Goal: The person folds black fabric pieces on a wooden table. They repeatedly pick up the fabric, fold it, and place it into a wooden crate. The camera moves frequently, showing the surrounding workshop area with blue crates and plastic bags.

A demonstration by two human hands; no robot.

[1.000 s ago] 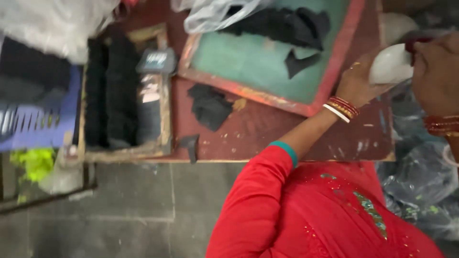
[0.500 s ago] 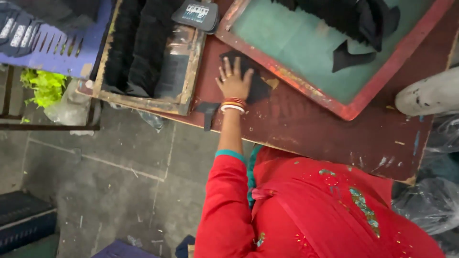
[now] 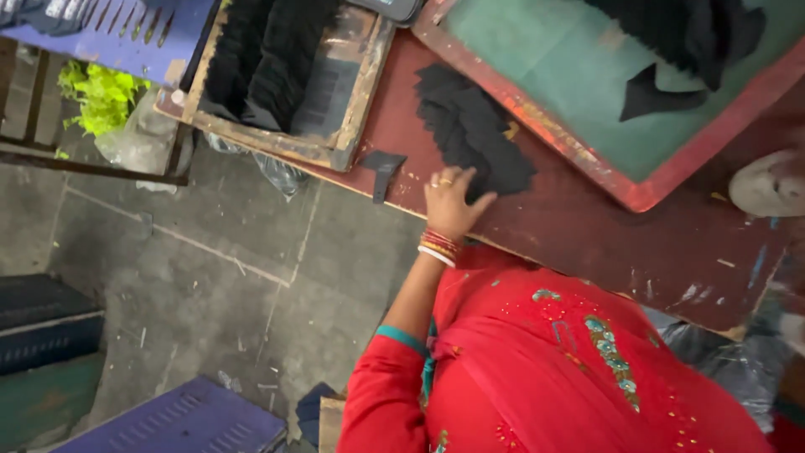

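Observation:
My left hand (image 3: 453, 201), with bangles at the wrist and rings on two fingers, rests on the near edge of a loose pile of black fabric pieces (image 3: 470, 126). Its fingers are bent and the thumb lies on the cloth. The pile lies on a dark red tabletop (image 3: 587, 235). My red sleeve and dress fill the lower right. My right hand is out of view.
A wooden tray (image 3: 352, 126) with stacked black pieces sits at the table's left end. A green board with a red frame (image 3: 570, 101) holds more black cloth (image 3: 696, 42). A small black scrap (image 3: 383, 168), a white object (image 3: 767, 184), blue crates (image 3: 142, 38) and grey floor surround.
The view has moved closer and to the left. My left hand has slid from flat on the black pile to its near edge, fingers now bent. The pile looks more spread out.

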